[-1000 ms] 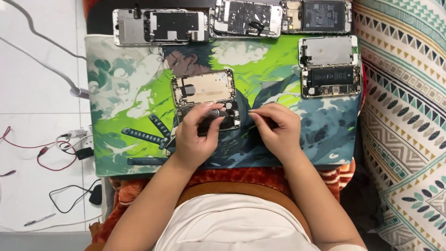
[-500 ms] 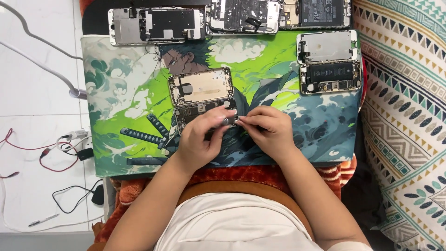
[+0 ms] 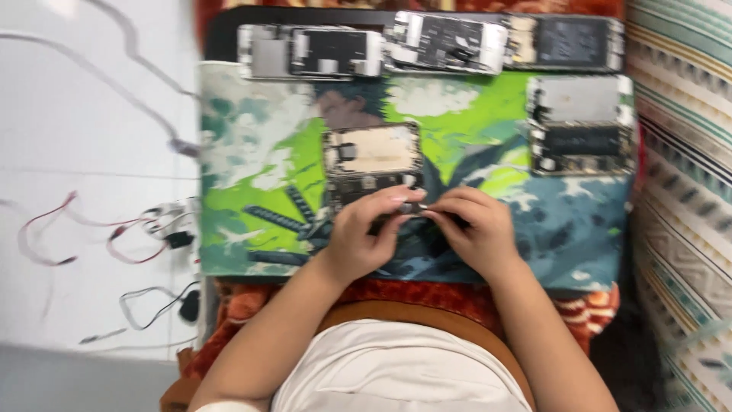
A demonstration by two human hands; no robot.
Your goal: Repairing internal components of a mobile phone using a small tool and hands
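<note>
An opened phone (image 3: 374,152), with its gold inner plate and dark circuit board showing, lies in the middle of a green illustrated mat (image 3: 252,183). My left hand (image 3: 362,236) curls over the phone's lower end, fingers pressed on it. My right hand (image 3: 476,229) is just to its right and pinches a thin metal tool (image 3: 418,207), whose tip meets my left fingertips at the phone's bottom edge. The picture is blurred, so the small part under the fingertips cannot be made out.
Several more opened phones (image 3: 446,42) lie in a row along the mat's far edge, and another one (image 3: 583,126) lies at the right. Dark screwdrivers (image 3: 278,217) lie left of my hands. Red and black wires (image 3: 145,229) trail on the white floor. A striped cushion (image 3: 686,191) borders the right.
My two hands have drawn together over the phone's lower end, and the tool tip now meets my left fingertips. The view has shifted a little and blurred.
</note>
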